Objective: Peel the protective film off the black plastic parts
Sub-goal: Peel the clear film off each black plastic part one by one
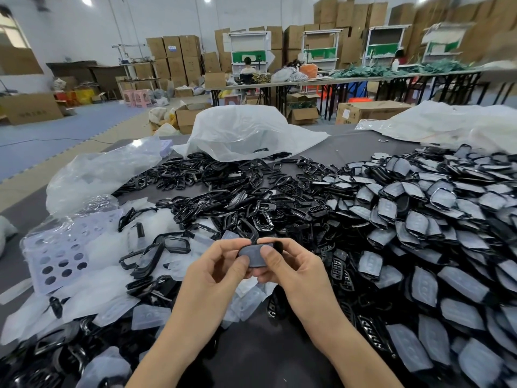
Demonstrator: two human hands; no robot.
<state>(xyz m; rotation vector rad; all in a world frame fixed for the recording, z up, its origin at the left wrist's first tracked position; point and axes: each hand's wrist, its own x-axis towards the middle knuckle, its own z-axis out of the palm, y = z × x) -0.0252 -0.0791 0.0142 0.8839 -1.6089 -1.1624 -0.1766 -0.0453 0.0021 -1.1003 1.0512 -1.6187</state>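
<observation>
The black plastic part (253, 259) is small and rounded. A cloudy grey film (251, 252) covers the side we can see. The part is held up above the dark table (251, 357), right between the two hands. The left hand (215, 273) pinches its left edge with thumb and curled fingers. The right hand (293, 271) pinches its right side, with the thumb pressed on the film. A big pile of film-covered parts (419, 233) lies to the right.

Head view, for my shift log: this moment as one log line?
left hand: pinches black part | right hand: pinches same part | film: on | unpeeled pile: right side
</observation>
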